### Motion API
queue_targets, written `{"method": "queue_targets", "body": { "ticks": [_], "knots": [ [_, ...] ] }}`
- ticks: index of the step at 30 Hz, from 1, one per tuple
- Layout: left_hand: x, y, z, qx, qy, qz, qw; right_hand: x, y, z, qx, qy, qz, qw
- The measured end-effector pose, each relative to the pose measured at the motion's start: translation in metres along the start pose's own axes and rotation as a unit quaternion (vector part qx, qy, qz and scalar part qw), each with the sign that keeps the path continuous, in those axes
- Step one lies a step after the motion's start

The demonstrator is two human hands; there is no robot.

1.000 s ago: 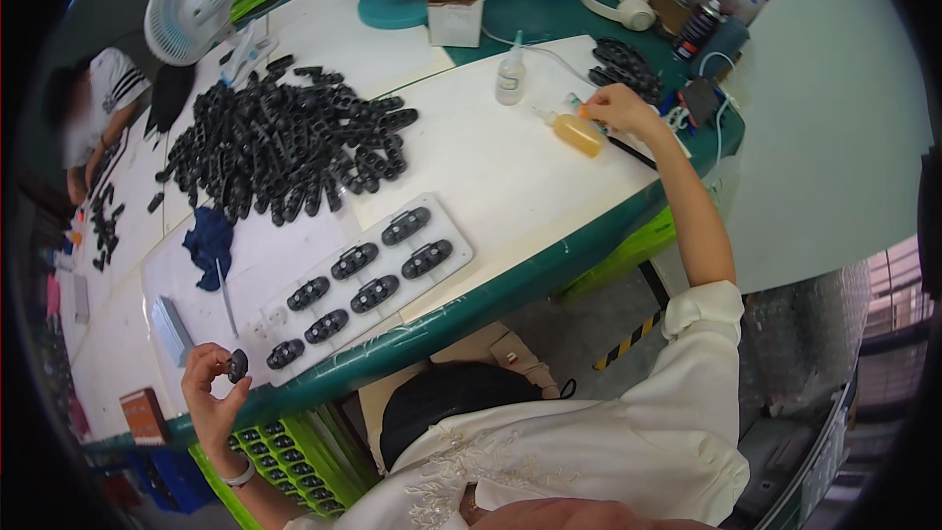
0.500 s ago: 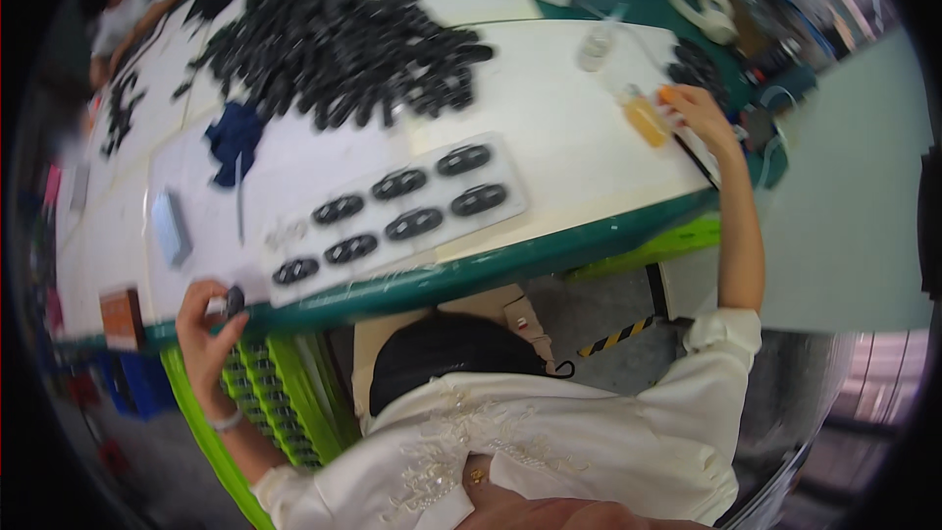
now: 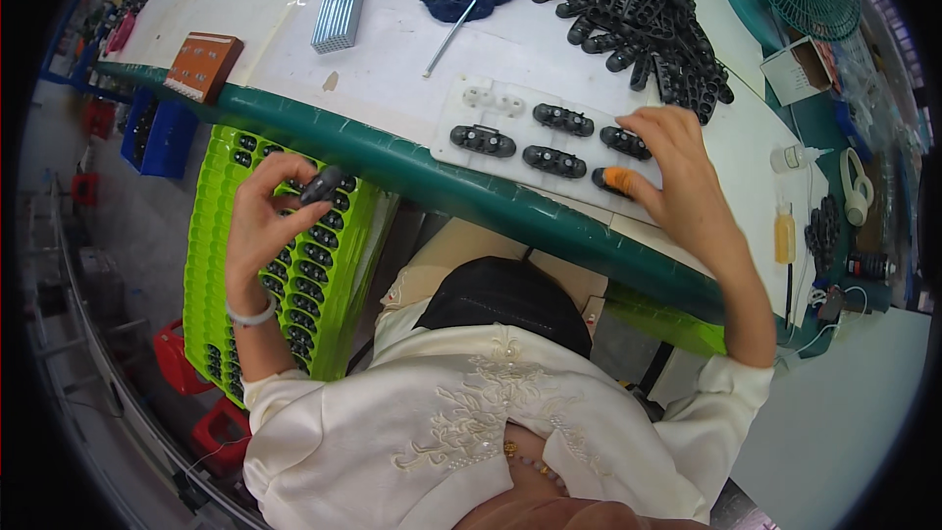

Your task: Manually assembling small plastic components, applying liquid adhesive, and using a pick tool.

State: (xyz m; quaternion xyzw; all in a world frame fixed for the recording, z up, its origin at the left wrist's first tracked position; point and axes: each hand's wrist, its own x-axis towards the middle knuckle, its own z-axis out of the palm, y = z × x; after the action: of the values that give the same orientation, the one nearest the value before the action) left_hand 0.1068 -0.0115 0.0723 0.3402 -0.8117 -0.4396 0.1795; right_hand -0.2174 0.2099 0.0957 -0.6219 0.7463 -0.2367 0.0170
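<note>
Over tray point(image 3: 208, 226): pc point(image 3: 322, 185) in L-hand point(image 3: 263, 224) pinch

From the person's head, the left of 2 fisheye cameras looks steeply down over the torso point(image 3: 608, 432), with the hands point(image 3: 257, 226) near and the worktop point(image 3: 383, 98) stretching far, its near edge bowed.

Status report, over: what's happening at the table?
Left grip: pinching black part above green tray. Right grip: open at white holder. Table edge between.

Wht blouse point(image 3: 304, 432) w/ floral emb. point(image 3: 456, 432), pale L-wrist bracelet point(image 3: 251, 312), beaded necklace point(image 3: 549, 476).
</note>
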Motion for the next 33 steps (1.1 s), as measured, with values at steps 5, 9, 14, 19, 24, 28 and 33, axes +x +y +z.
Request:
{"method": "queue_targets", "body": {
  "ticks": [5, 9, 14, 19, 24, 28, 33],
  "knots": [
    [-0.041, -0.041, -0.034, 0.000, 0.060, -0.063, 0.996, -0.002, -0.006, -0.022, -0.015, -0.108, 0.067, 0.992],
    [-0.067, -0.065, -0.049, -0.061, 0.071, -0.099, 0.991, -0.037, 0.016, -0.047, -0.019, -0.105, 0.165, 0.981],
    [-0.052, -0.067, -0.035, -0.091, 0.047, -0.096, 0.990, -0.068, 0.040, -0.007, 0.072, -0.065, 0.206, 0.974],
    [-0.036, -0.045, -0.026, -0.063, 0.063, -0.097, 0.991, -0.097, 0.058, 0.007, 0.032, -0.026, 0.184, 0.982],
    [-0.123, -0.054, -0.079, -0.001, 0.260, -0.173, 0.950, -0.112, 0.075, -0.031, -0.091, 0.031, 0.178, 0.979],
    [-0.233, -0.072, -0.107, 0.065, 0.396, -0.281, 0.872, -0.058, -0.022, -0.003, 0.001, 0.123, 0.078, 0.989],
    [-0.308, -0.118, -0.101, -0.029, 0.460, -0.350, 0.816, 0.045, -0.185, 0.168, 0.298, -0.136, -0.045, 0.944]
  ]
}}
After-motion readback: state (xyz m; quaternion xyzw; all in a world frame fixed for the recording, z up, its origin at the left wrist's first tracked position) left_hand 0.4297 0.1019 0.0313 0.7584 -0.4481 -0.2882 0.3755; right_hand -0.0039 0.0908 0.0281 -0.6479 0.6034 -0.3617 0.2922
